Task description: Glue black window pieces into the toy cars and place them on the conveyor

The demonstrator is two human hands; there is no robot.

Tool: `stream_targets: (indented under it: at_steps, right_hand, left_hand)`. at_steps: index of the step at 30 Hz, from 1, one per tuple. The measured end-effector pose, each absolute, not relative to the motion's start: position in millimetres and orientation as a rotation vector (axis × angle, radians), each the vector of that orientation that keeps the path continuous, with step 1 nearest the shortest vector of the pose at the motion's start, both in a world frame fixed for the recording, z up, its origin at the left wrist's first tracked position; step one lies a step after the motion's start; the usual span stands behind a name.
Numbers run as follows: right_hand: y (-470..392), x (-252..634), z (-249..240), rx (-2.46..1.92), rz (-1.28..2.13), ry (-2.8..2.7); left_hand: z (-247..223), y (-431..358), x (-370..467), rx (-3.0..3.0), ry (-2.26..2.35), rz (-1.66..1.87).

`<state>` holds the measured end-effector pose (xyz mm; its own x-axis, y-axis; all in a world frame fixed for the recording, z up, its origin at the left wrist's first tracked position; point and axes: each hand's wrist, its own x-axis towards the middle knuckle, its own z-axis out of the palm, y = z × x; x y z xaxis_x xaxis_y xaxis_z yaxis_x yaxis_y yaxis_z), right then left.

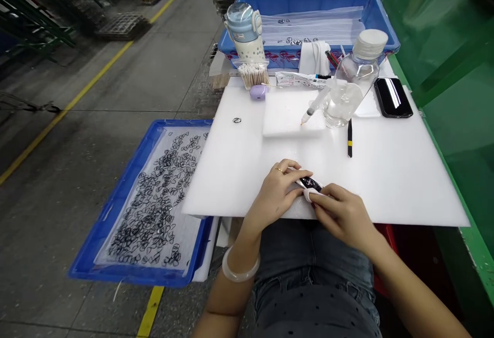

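Near the front edge of the white work board (231,173), both my hands meet around a small glossy black piece (311,183) with shiny lines on it; its exact kind does not show. My left hand (276,194), with a ring on one finger, pinches its left end. A bit of white cloth (309,194) wraps a fingertip of my right hand (343,214) and presses against the near side of the piece. Beyond my hands, a syringe (314,107) rests with its tip on a white foam block (285,114). Black tweezers (349,140) with a yellow band lie to the right.
A clear bottle (353,83) stands behind the tweezers, beside a phone (393,98). Cotton swabs (253,74), a purple case (258,91) and a blue-lidded cup (245,32) line the back left. Blue trays (135,279) hold many thin black pieces (154,199) at lower left.
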<state>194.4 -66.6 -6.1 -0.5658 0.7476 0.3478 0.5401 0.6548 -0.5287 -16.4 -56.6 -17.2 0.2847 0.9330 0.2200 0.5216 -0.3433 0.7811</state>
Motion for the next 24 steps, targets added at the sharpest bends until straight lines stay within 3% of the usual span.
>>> stream_targets:
  at_steps: [2,3,6,8,20,24]
  right_hand:
    - [-53,210,5,-1.035,0.721,-2.273]
    - [-46,218,10,-1.102,0.653,-2.244]
    - [-34,228,14,-1.28,0.067,-2.177]
    - [-38,222,8,-1.214,-0.067,-2.226]
    - [-63,190,-15,-0.989,-0.182,-2.287]
    - [-64,197,-8,-1.009,0.029,-2.34]
  left_hand:
    - [-19,-56,-17,1.993,1.288,0.926]
    - [-20,-56,-17,1.996,1.286,0.933]
    - [-21,-57,-16,1.985,1.294,0.946]
    - [-20,-58,-16,1.985,1.304,0.941]
    - [-18,-57,-14,1.983,1.316,0.895]
    - [-19,-60,-17,1.96,1.306,0.926]
